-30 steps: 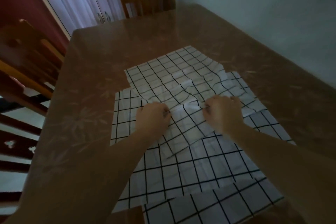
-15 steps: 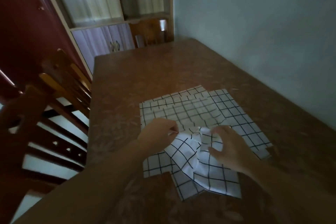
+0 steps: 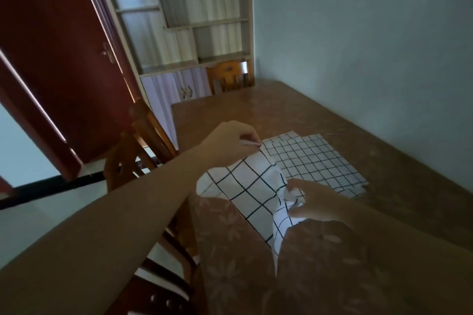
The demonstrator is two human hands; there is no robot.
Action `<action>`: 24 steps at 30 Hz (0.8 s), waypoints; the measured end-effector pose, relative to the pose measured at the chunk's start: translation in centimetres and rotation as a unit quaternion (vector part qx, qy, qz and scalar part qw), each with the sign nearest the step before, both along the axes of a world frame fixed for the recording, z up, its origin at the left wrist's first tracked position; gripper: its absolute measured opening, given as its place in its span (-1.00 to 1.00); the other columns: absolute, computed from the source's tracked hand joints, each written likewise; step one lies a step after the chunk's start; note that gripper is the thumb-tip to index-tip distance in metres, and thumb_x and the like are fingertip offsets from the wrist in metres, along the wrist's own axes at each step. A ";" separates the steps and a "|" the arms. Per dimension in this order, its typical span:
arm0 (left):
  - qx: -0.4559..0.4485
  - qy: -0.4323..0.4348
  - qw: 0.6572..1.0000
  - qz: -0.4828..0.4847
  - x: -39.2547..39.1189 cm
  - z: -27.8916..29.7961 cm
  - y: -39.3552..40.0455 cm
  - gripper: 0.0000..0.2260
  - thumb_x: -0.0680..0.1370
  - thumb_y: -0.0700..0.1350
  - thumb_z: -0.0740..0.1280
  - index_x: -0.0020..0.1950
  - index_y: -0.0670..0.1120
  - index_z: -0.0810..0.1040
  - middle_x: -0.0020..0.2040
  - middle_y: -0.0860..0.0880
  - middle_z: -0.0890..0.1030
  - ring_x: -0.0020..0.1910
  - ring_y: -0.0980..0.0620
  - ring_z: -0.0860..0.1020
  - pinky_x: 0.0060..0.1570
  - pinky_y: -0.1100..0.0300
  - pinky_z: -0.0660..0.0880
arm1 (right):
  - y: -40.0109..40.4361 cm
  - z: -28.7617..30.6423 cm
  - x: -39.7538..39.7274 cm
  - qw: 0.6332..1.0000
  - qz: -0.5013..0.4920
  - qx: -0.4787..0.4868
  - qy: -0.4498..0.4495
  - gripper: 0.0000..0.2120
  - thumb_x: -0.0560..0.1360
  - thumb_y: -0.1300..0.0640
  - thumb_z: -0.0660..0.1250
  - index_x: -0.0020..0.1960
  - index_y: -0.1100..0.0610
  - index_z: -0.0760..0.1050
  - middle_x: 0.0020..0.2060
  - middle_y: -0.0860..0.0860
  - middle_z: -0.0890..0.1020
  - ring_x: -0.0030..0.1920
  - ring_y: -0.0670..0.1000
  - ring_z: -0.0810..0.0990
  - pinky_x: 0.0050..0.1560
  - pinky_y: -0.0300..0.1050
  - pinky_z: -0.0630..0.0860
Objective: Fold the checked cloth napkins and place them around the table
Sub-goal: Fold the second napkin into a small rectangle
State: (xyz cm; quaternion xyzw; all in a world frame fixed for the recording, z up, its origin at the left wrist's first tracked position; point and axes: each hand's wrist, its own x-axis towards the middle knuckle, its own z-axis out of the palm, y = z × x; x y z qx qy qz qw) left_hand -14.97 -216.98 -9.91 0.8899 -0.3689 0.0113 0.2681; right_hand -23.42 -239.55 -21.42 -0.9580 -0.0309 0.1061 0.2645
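Observation:
A white napkin with a black check (image 3: 252,193) hangs lifted above the brown table (image 3: 256,110). My left hand (image 3: 230,139) pinches its top corner, raised over the table's left part. Lower down, my right hand (image 3: 316,203) has its fingers curled into the crumpled right side of the same napkin. More checked napkins (image 3: 314,161) lie flat on the table behind it, overlapping each other.
Wooden chairs (image 3: 143,140) stand along the table's left edge, and another chair (image 3: 229,75) is at the far end. A pale wall runs close along the table's right side. A dark red door (image 3: 56,59) and a shelf cabinet (image 3: 194,33) are at the back.
The top napkin has been lifted off the pile. My left hand rose with a corner, my right hand stayed low in the cloth. The view tilted up toward the room.

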 end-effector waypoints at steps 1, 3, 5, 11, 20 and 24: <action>-0.012 0.009 1.000 0.010 0.1 0.8 0.3 -0.95 0.54 -0.10 0.40 -0.09 0.02 0.65 -0.20 0.16 0.61 -0.20 0.23 0.57 -0.16 0.40 0.43 | -0.4 0.6 -0.1 1.000 0.004 -0.011 -0.018 -0.68 0.42 -0.01 0.42 0.14 -0.19 0.46 0.02 -0.27 0.53 -0.24 -0.17 0.57 -0.06 -0.22 0.41; -0.042 0.022 0.998 0.035 0.3 2.1 1.1 -0.96 0.53 -0.08 0.42 -0.11 0.05 0.64 -0.17 0.08 0.65 -0.15 0.09 0.61 -0.10 0.24 0.54 | -1.3 1.9 -0.2 0.998 -0.009 -0.018 -0.060 -0.86 0.49 0.07 0.38 -0.21 -0.10 0.48 -0.26 -0.18 0.54 -0.36 -0.13 0.49 -0.29 -0.31 0.33; -0.068 0.032 0.996 0.058 0.4 2.6 2.1 -0.96 0.52 -0.07 0.43 -0.12 0.02 0.67 -0.16 0.04 0.67 -0.15 0.10 0.62 -0.07 0.20 0.55 | -2.6 2.9 -0.5 0.993 -0.061 0.010 -0.096 -0.66 0.51 0.13 0.38 -0.40 0.07 0.39 -0.48 -0.07 0.41 -0.44 -0.07 0.36 -0.39 -0.26 0.25; -0.097 0.056 0.991 0.068 0.8 3.0 5.0 -0.98 0.49 -0.10 0.47 -0.13 0.00 0.68 -0.22 0.12 0.66 -0.29 0.35 0.57 -0.26 0.49 0.44 | -4.8 7.0 -3.2 0.963 -0.182 0.053 -0.190 -0.75 0.44 0.20 0.47 -0.35 0.11 0.47 -0.52 -0.12 0.39 -0.53 -0.18 0.30 -0.40 -0.34 0.24; 0.097 0.109 0.986 -0.078 2.6 3.6 10.1 -0.69 0.46 -0.16 0.49 0.17 0.03 0.57 0.08 0.04 0.60 0.07 0.07 0.56 -0.03 0.29 0.45 | 2.4 14.7 -7.7 0.930 -0.286 0.028 -0.230 -0.80 0.42 0.34 0.45 -0.19 0.04 0.64 -0.36 -0.07 0.60 -0.34 0.01 0.51 -0.29 -0.16 0.39; 0.148 0.161 0.955 -0.201 -1.4 4.8 9.1 -0.49 0.50 0.05 0.45 0.42 0.05 0.43 0.34 0.05 0.51 0.28 0.05 0.49 0.30 0.10 0.42 | 9.2 17.4 -8.9 0.942 -0.230 -0.048 -0.240 -0.71 0.40 0.29 0.48 -0.24 -0.12 0.60 -0.29 -0.24 0.58 -0.25 -0.07 0.59 -0.16 -0.28 0.51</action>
